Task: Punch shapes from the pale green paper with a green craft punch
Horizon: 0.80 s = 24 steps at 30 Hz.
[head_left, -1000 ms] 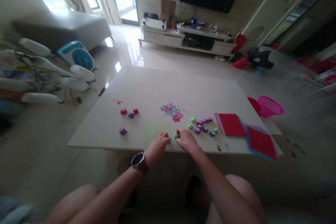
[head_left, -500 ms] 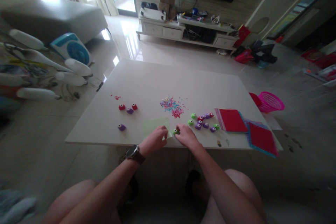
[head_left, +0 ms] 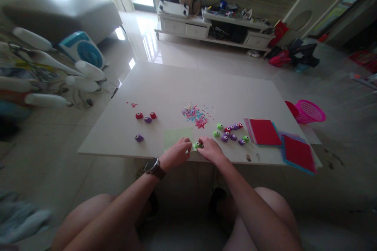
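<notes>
My right hand (head_left: 209,149) is closed on a small green craft punch (head_left: 198,145) at the near edge of the table. My left hand (head_left: 180,152) pinches a pale green sheet of paper (head_left: 173,136) by its right side, where small notches run along the edge. The punch sits at the sheet's right corner, touching or nearly touching it. Beyond my hands lies a heap of coloured paper confetti (head_left: 196,115). To the right stands a cluster of purple, red and green punches (head_left: 226,137); several more punches (head_left: 147,119) are on the left.
Two stacks of coloured paper, red sheets (head_left: 265,132) and more red sheets (head_left: 299,153), lie at the right of the white table (head_left: 224,82). Red confetti bits (head_left: 134,105) lie at the left. A pink basket (head_left: 310,111) stands past the right edge.
The view has shifted slightly, moving the table up and right in the picture. Both hands keep about the same place at the paper and the green punch.
</notes>
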Motion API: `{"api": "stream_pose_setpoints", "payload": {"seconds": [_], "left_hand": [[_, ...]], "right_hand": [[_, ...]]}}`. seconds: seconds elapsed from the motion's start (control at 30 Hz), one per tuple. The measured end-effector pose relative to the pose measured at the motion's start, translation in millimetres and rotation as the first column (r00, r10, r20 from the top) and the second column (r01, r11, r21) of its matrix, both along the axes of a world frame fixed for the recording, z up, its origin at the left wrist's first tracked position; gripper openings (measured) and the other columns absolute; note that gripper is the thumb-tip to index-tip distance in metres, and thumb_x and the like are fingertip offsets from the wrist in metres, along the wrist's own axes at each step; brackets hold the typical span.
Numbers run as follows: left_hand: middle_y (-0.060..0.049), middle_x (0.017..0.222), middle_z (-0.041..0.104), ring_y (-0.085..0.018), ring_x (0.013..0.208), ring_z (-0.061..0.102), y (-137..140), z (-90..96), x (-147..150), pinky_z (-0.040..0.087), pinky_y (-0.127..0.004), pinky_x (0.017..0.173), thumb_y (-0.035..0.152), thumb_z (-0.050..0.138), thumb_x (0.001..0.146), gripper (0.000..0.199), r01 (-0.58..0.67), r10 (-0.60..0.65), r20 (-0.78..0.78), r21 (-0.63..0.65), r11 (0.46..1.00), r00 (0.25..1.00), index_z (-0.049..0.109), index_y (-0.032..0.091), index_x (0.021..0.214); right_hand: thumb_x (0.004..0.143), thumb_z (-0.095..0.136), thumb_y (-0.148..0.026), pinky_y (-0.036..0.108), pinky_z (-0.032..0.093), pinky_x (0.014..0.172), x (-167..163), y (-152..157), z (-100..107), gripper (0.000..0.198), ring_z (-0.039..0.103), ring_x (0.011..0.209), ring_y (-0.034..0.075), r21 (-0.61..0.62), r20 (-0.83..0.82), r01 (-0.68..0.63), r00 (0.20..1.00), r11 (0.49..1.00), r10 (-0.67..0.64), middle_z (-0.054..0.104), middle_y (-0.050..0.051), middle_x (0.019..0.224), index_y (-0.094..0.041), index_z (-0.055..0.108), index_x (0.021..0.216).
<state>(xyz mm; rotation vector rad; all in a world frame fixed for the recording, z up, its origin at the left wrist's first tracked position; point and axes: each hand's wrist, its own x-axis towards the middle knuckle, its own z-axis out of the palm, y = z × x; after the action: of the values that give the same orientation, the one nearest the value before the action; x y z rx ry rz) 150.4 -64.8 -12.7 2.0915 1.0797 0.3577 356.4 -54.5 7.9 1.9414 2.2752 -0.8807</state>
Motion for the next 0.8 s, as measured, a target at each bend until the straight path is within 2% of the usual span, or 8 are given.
{"api": "stream_pose_setpoints", "payload": {"seconds": [0.13,0.23,0.37,0.43,0.57,0.63,0.73,0.8], "left_hand": [[-0.006,0.112,0.064,-0.026,0.112,0.059,2,6.0,-2,0.052,-0.039,0.099,0.01,0.074,0.081,0.023,0.026,-0.026,-0.013,0.012,1.0,1.0,0.061,0.023,0.094],[-0.009,0.124,0.064,-0.03,0.123,0.058,5,5.6,-6,0.052,-0.045,0.106,0.018,0.082,0.082,0.032,-0.044,0.047,-0.036,0.072,0.996,0.998,0.065,0.022,0.108],[-0.018,0.155,0.052,-0.041,0.152,0.04,6,-4.5,-11,0.039,-0.06,0.125,0.017,0.084,0.082,0.048,-0.128,0.15,-0.166,0.139,0.982,0.975,0.064,0.02,0.126],[-0.02,0.162,0.047,-0.045,0.158,0.032,6,-9.7,-13,0.033,-0.067,0.127,0.017,0.084,0.083,0.054,-0.134,0.16,-0.226,0.125,0.983,0.961,0.063,0.02,0.132],[-0.018,0.164,0.046,-0.046,0.157,0.033,3,-9.3,-14,0.034,-0.067,0.126,0.019,0.091,0.074,0.071,-0.112,0.129,-0.272,0.076,0.991,0.954,0.061,0.023,0.138],[-0.017,0.162,0.048,-0.045,0.153,0.037,1,-3.7,-13,0.04,-0.063,0.122,0.018,0.092,0.069,0.077,-0.088,0.106,-0.281,0.078,0.993,0.954,0.06,0.025,0.139],[-0.016,0.155,0.053,-0.042,0.142,0.046,-4,6.4,-10,0.052,-0.056,0.107,0.011,0.084,0.071,0.067,-0.052,0.075,-0.311,0.083,0.995,0.947,0.062,0.026,0.133],[-0.016,0.149,0.056,-0.04,0.134,0.049,-9,11.3,-6,0.056,-0.051,0.096,0.006,0.075,0.076,0.056,-0.041,0.066,-0.338,0.08,0.996,0.939,0.064,0.025,0.127]], "right_hand": [[0.086,0.06,-0.007,0.03,0.044,0.087,0,-1,-1,0.027,0.068,0.108,0.023,0.007,-0.009,-0.028,1.0,1.0,0.028,0.076,0.01,0.115,-0.019,0.07,0.108],[0.083,0.059,-0.002,0.029,0.045,0.095,0,0,0,0.035,0.066,0.113,0.023,0.017,-0.045,-0.037,0.998,0.999,0.037,0.074,0.011,0.12,-0.018,0.07,0.112],[0.083,0.067,-0.009,0.03,0.047,0.092,2,3,1,0.032,0.066,0.105,0.023,-0.017,-0.11,0.031,0.993,0.999,-0.032,0.072,0.013,0.121,-0.014,0.069,0.115],[0.084,0.072,-0.012,0.03,0.048,0.089,3,3,2,0.028,0.066,0.098,0.022,-0.041,-0.13,0.047,0.99,0.998,-0.052,0.073,0.014,0.118,-0.013,0.07,0.112],[0.084,0.072,-0.008,0.028,0.048,0.086,4,1,0,0.022,0.065,0.093,0.019,-0.033,-0.153,-0.004,0.988,0.999,-0.002,0.073,0.011,0.112,-0.015,0.07,0.105],[0.086,0.068,-0.007,0.028,0.047,0.085,3,-1,0,0.018,0.066,0.093,0.019,-0.025,-0.134,-0.02,0.991,0.999,0.017,0.074,0.01,0.108,-0.016,0.07,0.101],[0.087,0.068,-0.01,0.028,0.046,0.083,0,-3,2,0.013,0.067,0.092,0.02,-0.03,-0.093,-0.031,0.995,0.999,0.028,0.075,0.009,0.103,-0.017,0.07,0.099],[0.087,0.069,-0.013,0.029,0.044,0.08,-2,-4,4,0.012,0.068,0.092,0.022,-0.044,-0.066,-0.032,0.997,0.999,0.029,0.076,0.008,0.1,-0.018,0.07,0.098]]}}
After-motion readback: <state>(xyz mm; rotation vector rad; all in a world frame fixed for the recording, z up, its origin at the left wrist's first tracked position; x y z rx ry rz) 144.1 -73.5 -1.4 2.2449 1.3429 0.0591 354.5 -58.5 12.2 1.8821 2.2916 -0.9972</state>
